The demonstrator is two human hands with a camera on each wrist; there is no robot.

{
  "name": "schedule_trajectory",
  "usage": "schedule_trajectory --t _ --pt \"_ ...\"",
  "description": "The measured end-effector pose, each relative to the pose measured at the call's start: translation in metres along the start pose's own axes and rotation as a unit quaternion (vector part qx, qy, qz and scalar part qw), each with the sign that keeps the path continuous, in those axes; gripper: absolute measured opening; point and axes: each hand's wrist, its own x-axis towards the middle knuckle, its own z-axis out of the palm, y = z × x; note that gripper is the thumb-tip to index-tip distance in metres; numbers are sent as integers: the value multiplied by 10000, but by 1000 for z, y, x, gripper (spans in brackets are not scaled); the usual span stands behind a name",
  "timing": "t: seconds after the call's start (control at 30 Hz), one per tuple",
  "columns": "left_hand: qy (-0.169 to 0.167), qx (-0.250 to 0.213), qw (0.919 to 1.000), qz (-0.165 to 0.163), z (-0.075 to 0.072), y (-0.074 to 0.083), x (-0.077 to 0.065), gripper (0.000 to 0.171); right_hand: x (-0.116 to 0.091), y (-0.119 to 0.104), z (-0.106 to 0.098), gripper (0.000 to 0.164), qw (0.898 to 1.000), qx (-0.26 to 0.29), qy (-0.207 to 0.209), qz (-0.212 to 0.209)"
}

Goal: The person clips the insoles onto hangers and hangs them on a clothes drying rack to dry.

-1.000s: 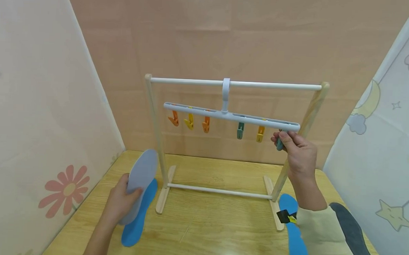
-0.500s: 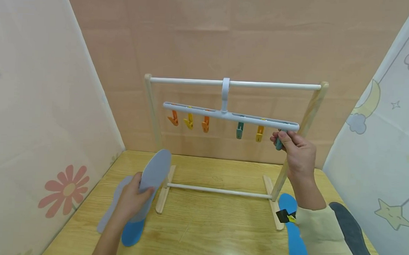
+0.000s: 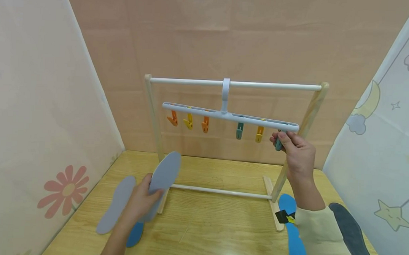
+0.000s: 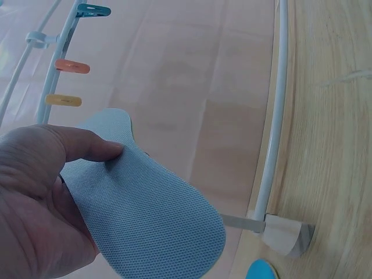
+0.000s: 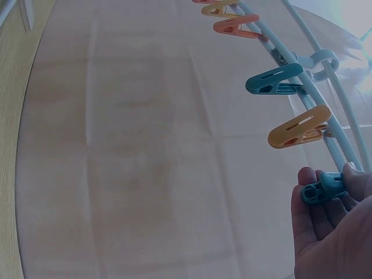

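Note:
My left hand (image 3: 142, 201) grips a grey insole (image 3: 166, 171) by its middle, thumb on the near face, in front of the rack's left leg. In the left wrist view the insole (image 4: 157, 209) shows a woven surface. With thumb and fingers my right hand (image 3: 301, 152) pinches the dark green clip (image 3: 278, 144) at the right end of a white hanger (image 3: 252, 121). The right wrist view shows that green clip (image 5: 325, 189) between thumb and fingers. Orange, yellow and green clips hang along the rest of the hanger, holding nothing.
The hanger hooks over the top bar of a rack (image 3: 278, 86) with wooden legs. Another grey insole (image 3: 117, 205) and a blue insole (image 3: 135, 235) lie at left. At right lie a blue insole (image 3: 297, 245) and a dark grey insole (image 3: 352, 233), partly under my sleeve.
My left hand has carried the grey insole rightward, uncovering another grey insole on the table and covering more of the blue one. The right hand stays on the green clip.

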Motion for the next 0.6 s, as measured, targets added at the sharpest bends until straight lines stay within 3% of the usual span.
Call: schedule_trajectory --t 0.3,0.6 --pt "-84 -31 9998 148 17 4 2 37 0 2 -1 22 10000 -4 22 19" --pt "-170 -276 9993 160 26 11 5 46 -1 2 -1 19 10000 3 -1 35"
